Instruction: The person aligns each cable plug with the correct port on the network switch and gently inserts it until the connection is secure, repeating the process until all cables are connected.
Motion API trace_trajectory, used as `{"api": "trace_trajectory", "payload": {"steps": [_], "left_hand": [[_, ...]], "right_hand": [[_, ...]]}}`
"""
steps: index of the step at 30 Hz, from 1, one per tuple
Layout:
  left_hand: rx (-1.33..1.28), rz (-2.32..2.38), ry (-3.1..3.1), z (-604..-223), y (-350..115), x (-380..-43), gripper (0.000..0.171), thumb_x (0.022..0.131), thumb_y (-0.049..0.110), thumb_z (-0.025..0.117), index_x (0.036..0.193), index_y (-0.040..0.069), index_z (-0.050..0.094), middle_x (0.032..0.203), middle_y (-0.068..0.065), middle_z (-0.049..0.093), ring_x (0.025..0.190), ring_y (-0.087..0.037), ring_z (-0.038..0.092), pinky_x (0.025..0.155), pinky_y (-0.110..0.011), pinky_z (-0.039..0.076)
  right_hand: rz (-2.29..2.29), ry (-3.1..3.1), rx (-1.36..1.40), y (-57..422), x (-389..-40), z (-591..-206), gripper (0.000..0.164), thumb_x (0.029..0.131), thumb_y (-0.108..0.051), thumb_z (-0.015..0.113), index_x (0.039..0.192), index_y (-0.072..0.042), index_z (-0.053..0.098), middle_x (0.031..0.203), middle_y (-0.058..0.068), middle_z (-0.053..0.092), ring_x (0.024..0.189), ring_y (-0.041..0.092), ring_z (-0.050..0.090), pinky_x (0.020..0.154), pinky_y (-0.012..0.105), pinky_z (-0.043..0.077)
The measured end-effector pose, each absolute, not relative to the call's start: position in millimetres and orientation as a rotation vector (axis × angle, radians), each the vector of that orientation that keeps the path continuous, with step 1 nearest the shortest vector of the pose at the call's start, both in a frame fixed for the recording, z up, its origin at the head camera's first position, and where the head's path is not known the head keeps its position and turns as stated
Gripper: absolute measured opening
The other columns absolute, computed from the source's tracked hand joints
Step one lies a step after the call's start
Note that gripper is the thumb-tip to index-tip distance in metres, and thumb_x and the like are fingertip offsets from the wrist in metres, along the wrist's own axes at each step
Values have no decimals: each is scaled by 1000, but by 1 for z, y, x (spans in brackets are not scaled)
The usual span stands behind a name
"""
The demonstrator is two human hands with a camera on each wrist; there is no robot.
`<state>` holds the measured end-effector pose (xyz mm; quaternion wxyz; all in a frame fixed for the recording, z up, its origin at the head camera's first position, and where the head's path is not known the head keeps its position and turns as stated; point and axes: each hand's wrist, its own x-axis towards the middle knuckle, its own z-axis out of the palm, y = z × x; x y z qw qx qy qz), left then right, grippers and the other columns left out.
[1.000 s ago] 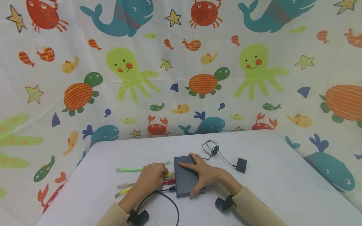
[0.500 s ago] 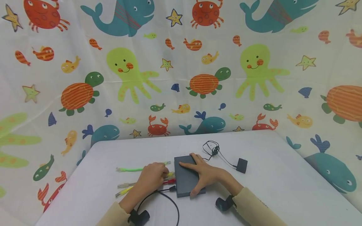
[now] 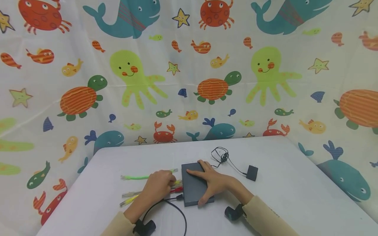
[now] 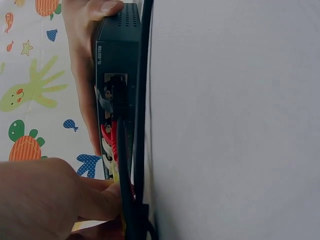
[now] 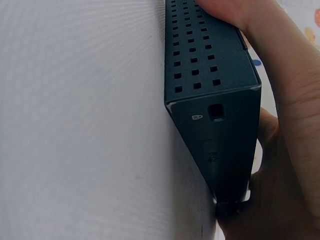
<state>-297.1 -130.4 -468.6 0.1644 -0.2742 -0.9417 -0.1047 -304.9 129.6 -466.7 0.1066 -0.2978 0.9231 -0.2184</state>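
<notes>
A dark network switch lies flat on the white table, its row of ports facing left. My right hand spans its top and holds it, with the thumb at the near vented side and fingers reaching the far edge. At the ports, my left hand pinches a yellow network cable close to its plug. A red cable plug, a whitish one and a black one sit in ports of the switch. Fingers hide whether the yellow plug is fully seated.
Left of the switch lies a green network cable, apart from it. Loose cable ends, grey and yellow, point left. A thin power cord is coiled behind, leading to a black adapter. The black cable loops toward the front edge.
</notes>
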Motion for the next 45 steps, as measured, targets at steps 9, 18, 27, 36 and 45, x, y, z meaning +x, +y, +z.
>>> {"api": "trace_trajectory", "payload": {"steps": [9,18,27,36,45], "left_hand": [[-791,-302,-2677,-471,-132,-298,21,75,2,70,86,17,78,79,7,70,71,-9,64,62,-26,52],[-787,-297,-2684,-471,-132,-297,20,76,1,70,85,17,78,78,7,68,66,-5,57,60,-24,49],[-774,-343,-2708,-469,-130,-296,22,76,-1,69,87,16,78,79,6,69,69,-7,58,65,-26,51],[-773,-329,-2687,-469,-129,-297,23,75,-1,70,86,17,78,79,7,69,69,-6,59,64,-25,51],[-796,-296,-2694,-467,-129,-294,21,75,0,70,86,16,79,79,6,70,69,-7,60,65,-27,53]], "right_hand": [[-649,2708,-887,128,-305,-468,109,58,-64,82,147,-52,22,163,14,-6,148,41,-1,104,72,25],[-642,2708,-886,127,-303,-463,109,58,-62,83,148,-50,23,163,16,-6,148,44,-3,105,72,23],[-636,2716,-877,128,-304,-463,109,58,-62,83,148,-50,23,163,16,-6,148,44,-3,104,73,23],[-634,2722,-891,129,-304,-463,109,58,-63,83,148,-49,24,163,16,-6,147,46,-4,105,73,21],[-644,2712,-876,128,-302,-462,108,58,-62,83,148,-48,25,163,16,-6,147,48,-5,104,74,20]]}}
